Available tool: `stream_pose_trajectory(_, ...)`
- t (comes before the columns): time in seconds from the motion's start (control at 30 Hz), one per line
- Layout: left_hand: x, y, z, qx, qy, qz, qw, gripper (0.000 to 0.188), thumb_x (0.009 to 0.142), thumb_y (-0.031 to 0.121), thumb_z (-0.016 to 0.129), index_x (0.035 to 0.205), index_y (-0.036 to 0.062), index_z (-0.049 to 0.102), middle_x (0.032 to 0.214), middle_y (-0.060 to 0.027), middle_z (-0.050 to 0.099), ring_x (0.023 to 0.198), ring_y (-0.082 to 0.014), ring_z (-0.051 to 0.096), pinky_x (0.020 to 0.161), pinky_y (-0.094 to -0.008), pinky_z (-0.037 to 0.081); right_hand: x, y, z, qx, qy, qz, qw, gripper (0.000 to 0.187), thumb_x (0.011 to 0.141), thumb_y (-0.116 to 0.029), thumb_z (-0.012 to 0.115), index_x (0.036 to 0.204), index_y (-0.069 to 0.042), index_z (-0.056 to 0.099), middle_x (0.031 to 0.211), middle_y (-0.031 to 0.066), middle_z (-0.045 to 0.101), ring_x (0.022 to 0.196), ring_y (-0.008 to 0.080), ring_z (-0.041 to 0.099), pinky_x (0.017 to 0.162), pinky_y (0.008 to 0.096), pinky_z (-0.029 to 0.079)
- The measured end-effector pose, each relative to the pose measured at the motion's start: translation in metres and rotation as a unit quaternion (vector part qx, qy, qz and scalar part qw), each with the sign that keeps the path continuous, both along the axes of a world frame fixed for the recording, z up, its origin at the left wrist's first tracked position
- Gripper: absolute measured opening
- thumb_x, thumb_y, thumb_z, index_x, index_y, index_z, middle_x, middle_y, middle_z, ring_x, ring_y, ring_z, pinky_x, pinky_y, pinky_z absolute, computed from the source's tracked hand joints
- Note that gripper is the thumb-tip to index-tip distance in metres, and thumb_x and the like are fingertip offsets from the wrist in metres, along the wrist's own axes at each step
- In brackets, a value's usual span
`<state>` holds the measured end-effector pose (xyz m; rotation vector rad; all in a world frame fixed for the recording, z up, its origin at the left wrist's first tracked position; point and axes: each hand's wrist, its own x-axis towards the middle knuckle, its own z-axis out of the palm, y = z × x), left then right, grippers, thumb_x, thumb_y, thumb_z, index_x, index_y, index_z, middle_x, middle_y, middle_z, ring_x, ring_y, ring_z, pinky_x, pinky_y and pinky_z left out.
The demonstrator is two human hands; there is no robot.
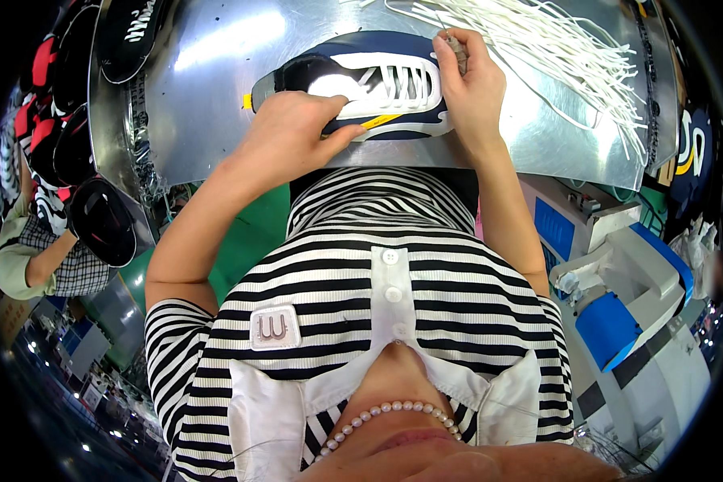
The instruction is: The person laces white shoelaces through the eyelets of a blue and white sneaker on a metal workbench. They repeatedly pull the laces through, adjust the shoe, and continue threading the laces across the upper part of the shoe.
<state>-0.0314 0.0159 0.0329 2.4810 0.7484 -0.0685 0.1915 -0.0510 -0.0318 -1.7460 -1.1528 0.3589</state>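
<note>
A navy sneaker (357,46) with white laces and a yellow mark on its side lies sideways on the metal table, its toe to the right. My left hand (291,132) grips its near side by the opening, thumb outside, the other fingertips partly hidden at the collar. By the toe, my right hand (475,87) is closed, its thumb upright along the shoe's end. Something greyish-brown and wrinkled (458,55) shows at its curled fingers; I cannot make out what it is.
Loose white laces (562,64) lie heaped at the right of the metal table (201,120). Dark shoes (103,221) hang or stand along the left edge, near another person's arm (48,261). A white and blue machine (618,277) stands at lower right.
</note>
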Motion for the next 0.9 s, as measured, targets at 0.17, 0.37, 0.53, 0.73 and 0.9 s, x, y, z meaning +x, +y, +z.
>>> stream_pose_trajectory(0.17,-0.006,-0.009,-0.006,0.177,-0.227,0.009,0.958,0.042,0.08,0.017,0.078,0.116,0.0025,0.062,0.102,-0.0149,0.065,0.1,-0.0314,0.061,0.085,-0.0383,0.047,0.003,-0.003,0.004,0.05,0.161,0.019,0.985,0.018,0.093,-0.017,0.065,0.104,-0.002,0.064,0.082,0.0053,0.07,0.068,0.0102,0.061,0.062,0.025,0.048)
stream_pose_trajectory(0.37,-0.036,-0.081,-0.068,-0.061,-0.46,0.428,0.775,0.048,0.089,0.006,0.068,0.131,-0.0018,0.046,0.13,-0.0168,0.052,0.116,-0.0273,0.053,0.101,-0.0368,0.041,-0.006,-0.013,0.004,0.059,0.214,0.003,0.975,0.016,0.094,-0.012,0.064,0.104,-0.001,0.063,0.078,0.0002,0.063,0.068,0.0054,0.053,0.061,0.0211,0.044)
stream_pose_trajectory(0.53,-0.047,-0.053,-0.038,-0.637,-0.496,0.409,0.425,0.045,0.094,0.012,0.063,0.133,-0.0015,0.044,0.128,-0.0164,0.056,0.118,-0.0276,0.056,0.101,-0.0412,0.046,-0.036,0.01,0.011,0.046,0.209,0.06,0.975,0.014,0.093,-0.012,0.065,0.103,-0.001,0.064,0.077,0.0012,0.064,0.067,0.0056,0.054,0.061,0.0216,0.044)
stream_pose_trajectory(0.73,-0.056,0.033,0.063,-0.245,-0.497,0.395,0.733,0.032,0.087,0.011,0.071,0.114,-0.0014,0.064,0.099,-0.0096,0.069,0.088,-0.0218,0.068,0.078,-0.0296,0.054,-0.027,0.046,0.018,-0.006,0.011,0.073,0.997,0.016,0.088,-0.013,0.07,0.102,-0.007,0.066,0.065,0.0082,0.061,0.055,0.0106,0.054,0.056,0.0253,0.045)
stream_pose_trajectory(0.9,-0.097,0.168,0.062,0.248,0.084,0.392,0.882,0.043,0.091,0.039,0.063,0.098,-0.0032,0.066,0.093,-0.0234,0.068,0.087,-0.0407,0.065,0.075,-0.0454,0.052,0.025,0.066,0.02,-0.058,-0.193,-0.014,0.979,0.024,0.084,-0.024,0.073,0.106,-0.014,0.069,0.06,0.0065,0.062,0.052,0.0231,0.061,0.052,0.0338,0.046)
